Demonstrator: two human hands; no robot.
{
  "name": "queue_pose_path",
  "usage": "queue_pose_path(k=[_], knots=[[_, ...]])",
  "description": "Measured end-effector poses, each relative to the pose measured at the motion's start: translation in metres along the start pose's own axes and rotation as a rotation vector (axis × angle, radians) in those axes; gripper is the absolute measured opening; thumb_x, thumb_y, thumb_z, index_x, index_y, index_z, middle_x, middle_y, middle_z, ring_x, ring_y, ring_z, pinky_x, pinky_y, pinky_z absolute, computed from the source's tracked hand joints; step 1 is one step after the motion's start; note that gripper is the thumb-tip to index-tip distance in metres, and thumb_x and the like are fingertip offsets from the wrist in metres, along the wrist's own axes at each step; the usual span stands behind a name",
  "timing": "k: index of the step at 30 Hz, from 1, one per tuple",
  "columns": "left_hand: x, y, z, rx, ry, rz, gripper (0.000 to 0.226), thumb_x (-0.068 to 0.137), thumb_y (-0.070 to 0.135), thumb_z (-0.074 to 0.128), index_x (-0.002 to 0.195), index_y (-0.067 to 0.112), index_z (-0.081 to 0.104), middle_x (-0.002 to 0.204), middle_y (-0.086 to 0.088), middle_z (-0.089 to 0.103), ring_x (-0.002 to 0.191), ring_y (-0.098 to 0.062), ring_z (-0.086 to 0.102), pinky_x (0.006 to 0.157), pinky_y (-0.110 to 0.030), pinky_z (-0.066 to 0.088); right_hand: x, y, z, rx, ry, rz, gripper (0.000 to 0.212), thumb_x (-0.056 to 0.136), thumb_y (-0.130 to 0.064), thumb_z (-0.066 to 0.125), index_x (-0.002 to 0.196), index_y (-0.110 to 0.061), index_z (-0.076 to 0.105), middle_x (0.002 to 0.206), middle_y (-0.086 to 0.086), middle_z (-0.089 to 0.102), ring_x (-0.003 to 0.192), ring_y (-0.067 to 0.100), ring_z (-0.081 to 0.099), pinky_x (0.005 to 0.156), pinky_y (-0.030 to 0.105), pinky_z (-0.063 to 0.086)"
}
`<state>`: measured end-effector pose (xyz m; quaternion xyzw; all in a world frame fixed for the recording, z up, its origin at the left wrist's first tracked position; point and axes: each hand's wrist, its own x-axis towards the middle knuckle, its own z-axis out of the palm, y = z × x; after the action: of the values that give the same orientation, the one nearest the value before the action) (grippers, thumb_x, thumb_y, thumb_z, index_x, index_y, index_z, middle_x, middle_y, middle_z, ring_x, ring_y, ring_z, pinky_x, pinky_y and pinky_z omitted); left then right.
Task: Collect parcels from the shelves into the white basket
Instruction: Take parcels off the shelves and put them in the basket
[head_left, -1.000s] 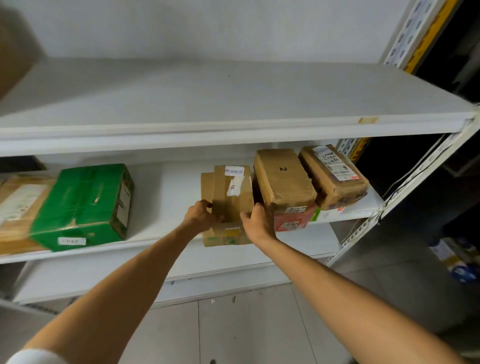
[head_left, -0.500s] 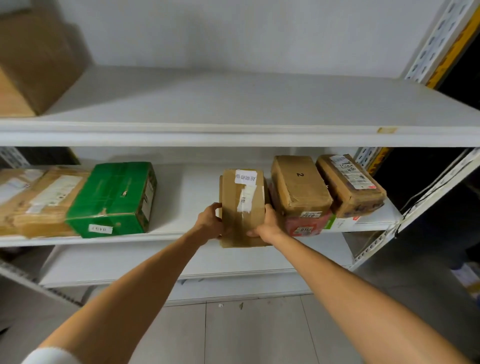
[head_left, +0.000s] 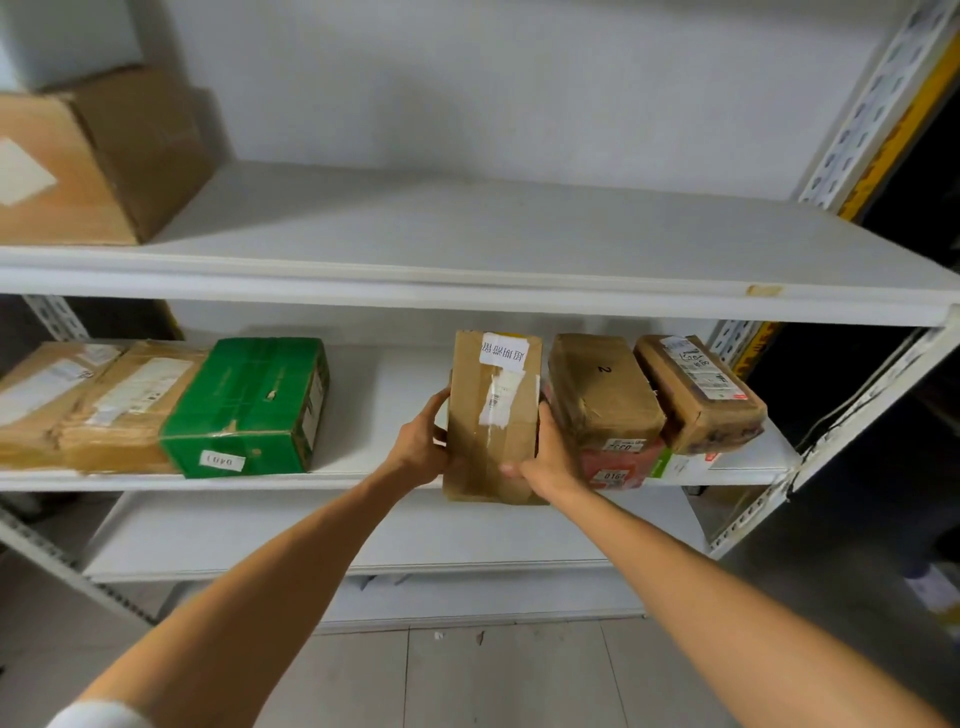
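At frame centre my left hand (head_left: 423, 452) and right hand (head_left: 545, 462) curl round opposite sides of the brown parcel (head_left: 493, 415), so I judge it can slide clear of the taped box (head_left: 602, 395) beside it.

Dim, soft light; curved, blurred edges

From where I stand, the middle shelf (head_left: 384, 395) has a bare stretch between the green box (head_left: 249, 405) and the taped parcel (head_left: 493, 415), and the left hand (head_left: 423, 452) sits in it unhindered. The other side is tight: the right hand (head_left: 545, 462) is squeezed against the parcel marked 2 (head_left: 602, 389) and the red box (head_left: 618, 460) under it (no gap I can see). The upper shelf board (head_left: 467, 291) caps the headroom. Forward of the edge there is open air above the lower shelf (head_left: 260, 530).
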<state>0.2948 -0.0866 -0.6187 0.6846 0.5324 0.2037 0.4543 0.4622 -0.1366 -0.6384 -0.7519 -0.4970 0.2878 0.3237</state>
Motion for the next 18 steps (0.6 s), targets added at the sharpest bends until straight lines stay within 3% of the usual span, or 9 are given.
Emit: queue_pose_path(k=[3,7,11,18], knots=[[0.004,-0.011,-0.007,0.014,-0.038,0.031,0.090,0.082,-0.013,0.058,0.151,0.031,0.021,0.105,-0.011,0.055,0.093,-0.026,0.057,0.078,-0.041,0.056,-0.007,-0.003,0.006,0.023,0.055,-0.028,0.114,0.065,-0.008,0.087,0.152,-0.028,0.016,0.150,0.000,0.038,0.138,0.022,0.035,0.108,0.043,0.040],[0.007,-0.014,-0.017,0.040,-0.115,0.110,0.086,0.085,-0.010,0.059,0.151,0.030,0.021,0.121,-0.019,0.056,0.094,-0.024,0.056,0.082,-0.042,0.054,-0.020,-0.006,0.015,0.102,0.125,0.008,0.109,0.067,-0.002,0.083,0.151,-0.030,0.019,0.149,0.001,0.040,0.137,0.021,0.037,0.105,0.048,0.044],[0.008,-0.017,-0.024,0.049,-0.205,0.197,0.086,0.087,-0.012,0.056,0.151,0.032,0.019,0.126,-0.021,0.052,0.104,-0.032,0.058,0.087,-0.045,0.053,-0.040,-0.014,0.021,0.125,0.226,0.077,0.091,0.073,-0.001,0.078,0.146,-0.026,0.029,0.139,0.002,0.050,0.130,0.022,0.046,0.101,0.048,0.048],[-0.003,-0.009,-0.009,0.090,-0.354,0.326,0.086,0.090,-0.007,0.056,0.152,0.035,0.014,0.138,-0.012,0.047,0.123,-0.034,0.051,0.101,-0.048,0.045,-0.089,-0.015,0.017,0.142,0.388,0.202,0.095,0.078,-0.001,0.075,0.149,-0.033,0.022,0.129,0.002,0.055,0.121,0.023,0.053,0.097,0.043,0.050]])
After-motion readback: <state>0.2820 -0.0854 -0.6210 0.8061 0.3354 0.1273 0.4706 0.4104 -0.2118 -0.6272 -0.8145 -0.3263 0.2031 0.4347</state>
